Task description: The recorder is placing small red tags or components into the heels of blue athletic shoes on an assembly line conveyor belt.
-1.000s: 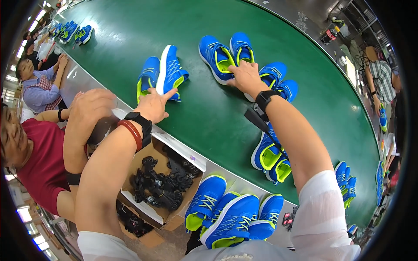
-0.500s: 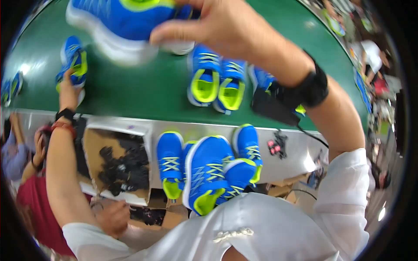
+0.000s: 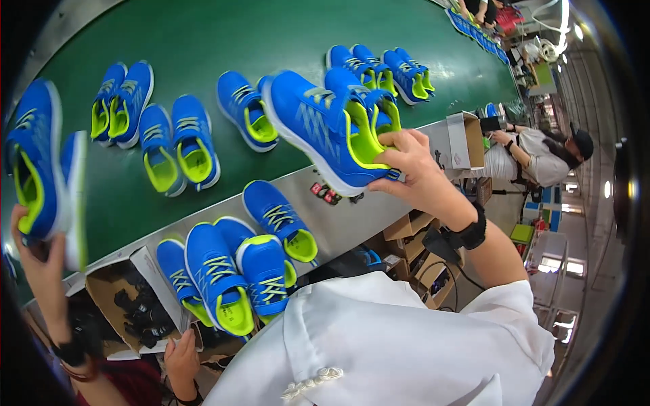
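Observation:
My right hand (image 3: 416,169) grips the heel end of a pair of blue sneakers (image 3: 301,118) with lime-green linings and white soles, thumb and fingers at the collars. The pair is held up over the near edge of the green belt (image 3: 291,40). At the far left, my left hand (image 3: 39,260) is closed on the heels of another pair of blue sneakers (image 3: 42,145); one shoe is seen mostly by its white sole. Between my hands, several blue sneakers (image 3: 195,139) stand on the belt, some in pairs.
More sneakers (image 3: 215,264) lie clustered on the metal ledge (image 3: 362,223) before me. A carton (image 3: 172,291) of black items stands below left, beside another person's hand (image 3: 181,365). A white box (image 3: 467,145) and a person in white (image 3: 542,159) are at right.
My view has swung to the right. My right hand has moved from the upper middle towards the near edge with sneakers in its grip. My left hand has lifted sneakers off the belt.

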A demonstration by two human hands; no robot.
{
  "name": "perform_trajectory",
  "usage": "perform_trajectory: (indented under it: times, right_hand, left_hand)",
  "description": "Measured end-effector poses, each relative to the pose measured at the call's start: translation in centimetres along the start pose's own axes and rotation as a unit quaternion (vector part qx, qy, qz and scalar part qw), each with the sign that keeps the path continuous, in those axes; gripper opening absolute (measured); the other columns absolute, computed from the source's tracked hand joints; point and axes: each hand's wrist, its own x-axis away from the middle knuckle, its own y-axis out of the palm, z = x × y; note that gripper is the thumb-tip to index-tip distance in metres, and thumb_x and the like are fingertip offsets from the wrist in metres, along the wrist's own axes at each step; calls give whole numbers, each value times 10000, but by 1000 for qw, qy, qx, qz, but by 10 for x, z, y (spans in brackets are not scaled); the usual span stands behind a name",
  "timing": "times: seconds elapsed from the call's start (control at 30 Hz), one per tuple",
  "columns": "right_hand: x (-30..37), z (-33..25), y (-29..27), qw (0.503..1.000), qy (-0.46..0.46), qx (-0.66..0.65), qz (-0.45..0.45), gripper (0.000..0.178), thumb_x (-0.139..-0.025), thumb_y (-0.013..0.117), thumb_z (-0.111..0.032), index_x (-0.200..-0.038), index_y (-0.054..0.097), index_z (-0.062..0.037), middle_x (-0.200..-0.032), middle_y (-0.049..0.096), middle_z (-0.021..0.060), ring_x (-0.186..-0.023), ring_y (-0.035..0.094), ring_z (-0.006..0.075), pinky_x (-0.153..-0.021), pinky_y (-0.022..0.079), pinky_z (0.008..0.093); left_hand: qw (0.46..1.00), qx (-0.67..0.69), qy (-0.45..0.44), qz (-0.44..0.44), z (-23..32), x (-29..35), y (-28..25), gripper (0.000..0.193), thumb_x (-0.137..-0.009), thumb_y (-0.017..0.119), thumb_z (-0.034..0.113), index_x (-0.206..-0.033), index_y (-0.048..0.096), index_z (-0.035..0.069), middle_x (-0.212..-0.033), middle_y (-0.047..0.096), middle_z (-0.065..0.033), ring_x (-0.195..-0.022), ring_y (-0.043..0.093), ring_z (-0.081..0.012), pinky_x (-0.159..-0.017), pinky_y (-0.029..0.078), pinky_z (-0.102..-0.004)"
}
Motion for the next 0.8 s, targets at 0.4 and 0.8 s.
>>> perform_trajectory:
  times: [0.4,0.8]
  right_hand:
    - [191,233,56,965,177,155,119,388,-613,792,-179,-949,632,-72,-1060,552,163,-1028,477,352,-926,309,461]
    - [252,330,79,964,263,32,24,497,-629,753,-53,-1091,571,-67,-1193,493,192,-1123,432,392,-989,294,458]
  left_hand:
    - [917,-10,233,-324,198,123,449,410,-774,602,61,-1157,530,185,-932,480,-163,-827,556,-333,-649,478,-410]
    - [901,-41,262,-343,187,206,647,334,-846,485,89,-1176,512,135,-810,502,-198,-698,552,-344,-653,448,-417]
